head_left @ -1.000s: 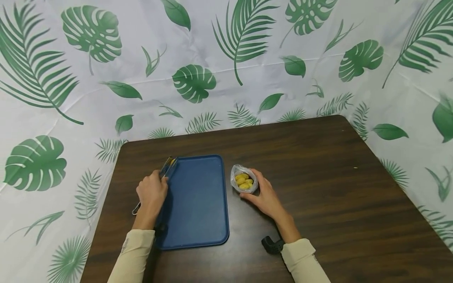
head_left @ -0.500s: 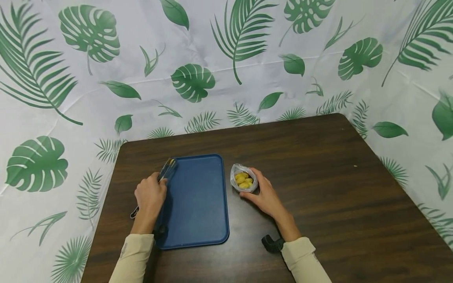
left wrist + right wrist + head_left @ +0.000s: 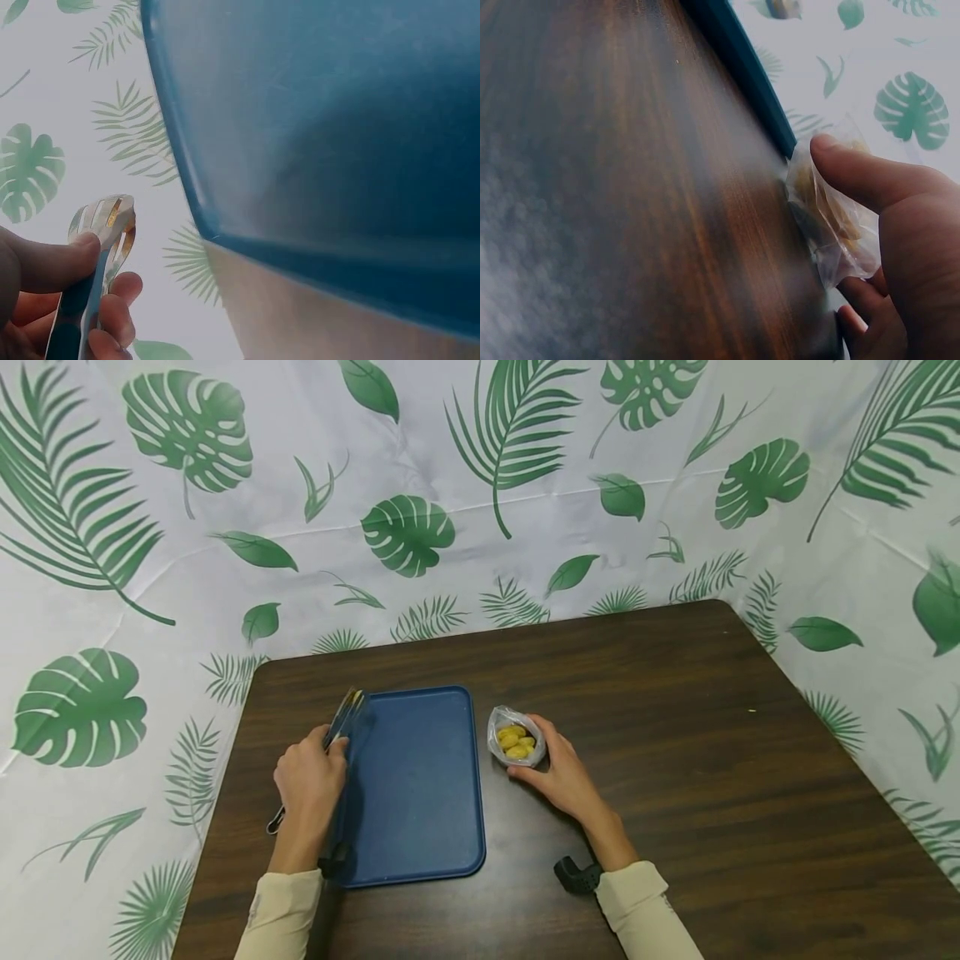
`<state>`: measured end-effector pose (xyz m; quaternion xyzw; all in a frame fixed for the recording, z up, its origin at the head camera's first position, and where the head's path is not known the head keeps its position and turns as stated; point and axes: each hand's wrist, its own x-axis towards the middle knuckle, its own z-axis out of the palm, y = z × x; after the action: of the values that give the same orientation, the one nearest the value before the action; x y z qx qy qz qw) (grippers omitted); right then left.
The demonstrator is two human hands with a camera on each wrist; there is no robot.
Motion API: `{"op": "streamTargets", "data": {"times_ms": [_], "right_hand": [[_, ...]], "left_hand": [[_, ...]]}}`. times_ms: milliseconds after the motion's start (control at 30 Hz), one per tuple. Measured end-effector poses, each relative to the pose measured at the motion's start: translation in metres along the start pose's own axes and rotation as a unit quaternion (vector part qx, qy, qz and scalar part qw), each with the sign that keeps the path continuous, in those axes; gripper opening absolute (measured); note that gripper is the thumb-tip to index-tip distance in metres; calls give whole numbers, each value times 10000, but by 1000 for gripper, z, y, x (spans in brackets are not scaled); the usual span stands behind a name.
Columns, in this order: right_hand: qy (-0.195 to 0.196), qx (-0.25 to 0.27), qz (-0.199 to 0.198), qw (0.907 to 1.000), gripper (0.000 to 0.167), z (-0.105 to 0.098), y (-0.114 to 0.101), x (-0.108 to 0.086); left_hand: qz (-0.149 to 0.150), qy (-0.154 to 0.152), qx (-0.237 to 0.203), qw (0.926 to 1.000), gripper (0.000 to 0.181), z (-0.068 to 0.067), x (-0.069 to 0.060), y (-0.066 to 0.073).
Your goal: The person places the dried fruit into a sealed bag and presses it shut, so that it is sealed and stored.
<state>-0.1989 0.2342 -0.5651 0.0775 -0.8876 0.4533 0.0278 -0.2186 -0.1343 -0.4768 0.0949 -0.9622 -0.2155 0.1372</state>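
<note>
My left hand point(image 3: 309, 777) grips metal tongs point(image 3: 343, 718) over the left edge of a blue tray point(image 3: 420, 785). In the left wrist view thumb and fingers close round the tongs point(image 3: 88, 292), and something yellowish shows between their tips. Right of the tray stands a clear plastic bag point(image 3: 494, 728), its mouth open, with several yellow pieces point(image 3: 516, 741) inside. The thumb and fingers of my right hand point(image 3: 562, 777) hold the bag's right side. From the right wrist, the thumb lies against the crinkled bag point(image 3: 829, 217).
Under everything is a dark wood-grain table point(image 3: 712, 777). A leaf-patterned white cloth point(image 3: 315, 602) hangs behind and beside it. A tiny pale speck point(image 3: 752, 710) lies on the table's right part. A black band point(image 3: 576, 877) sits at the right wrist.
My left hand with the tongs has shifted slightly left and toward the near side, and the tong tips have moved a little left. The right hand and the bag have stayed practically still.
</note>
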Motion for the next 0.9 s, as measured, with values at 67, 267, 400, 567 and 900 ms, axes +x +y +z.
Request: {"op": "streamTargets", "data": {"times_ms": [67,267,400,567,900], "right_hand": [[-3,-8,6,10000,91,0,0,0],[-17,2,78,10000,91,0,-2,0],[-5,-36,46,10000,91,0,-2,0],[-8,-66,60,10000,92,0,-2,-1],[1,-12,13,10000,91,-1,-3,-1]], "left_hand": [[61,129,-45,9999,34,-3,-1,1],[317,546,-225,9977,31,-13,-7,4],[449,702,-297,9961,31,-18,-11,6],[512,764,-380,9950,31,-23,-15,6],[549,699,-509,9947,29,-26,-18,9]]}}
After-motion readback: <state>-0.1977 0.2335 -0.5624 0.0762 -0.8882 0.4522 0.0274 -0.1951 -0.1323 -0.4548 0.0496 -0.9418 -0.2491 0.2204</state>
